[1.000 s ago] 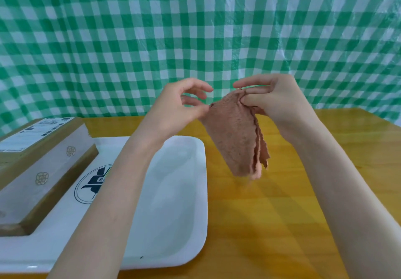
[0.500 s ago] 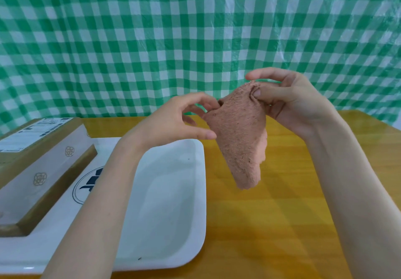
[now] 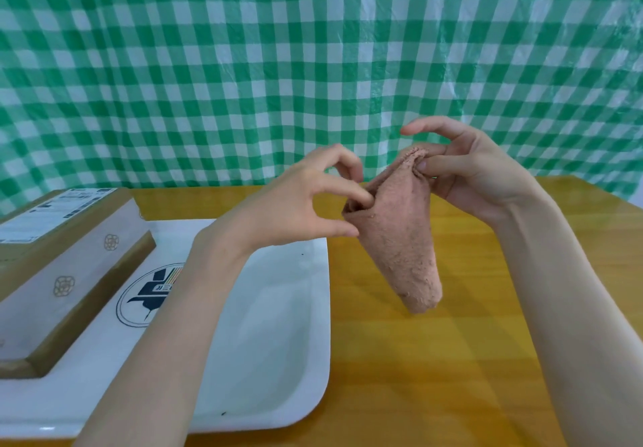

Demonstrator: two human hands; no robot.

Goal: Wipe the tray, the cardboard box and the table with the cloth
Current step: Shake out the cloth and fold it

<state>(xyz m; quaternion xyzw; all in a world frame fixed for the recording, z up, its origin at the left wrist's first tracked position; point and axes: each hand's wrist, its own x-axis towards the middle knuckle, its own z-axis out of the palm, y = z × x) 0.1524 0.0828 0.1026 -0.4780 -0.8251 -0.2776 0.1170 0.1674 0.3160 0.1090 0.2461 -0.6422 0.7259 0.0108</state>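
My right hand [image 3: 466,171] pinches the cloth [image 3: 400,238] by its top corner. My left hand [image 3: 299,203] pinches its left fold between thumb and forefinger. The cloth hangs clear above the table [image 3: 452,377], long axis near vertical, tapering downward. The tray [image 3: 278,342] lies left of the cloth, nearer my left hand. It holds only the cardboard box [image 3: 62,272], on its left side.

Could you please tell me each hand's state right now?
Left hand: pinching the pink cloth at its left corner.
Right hand: pinching the cloth's top corner.
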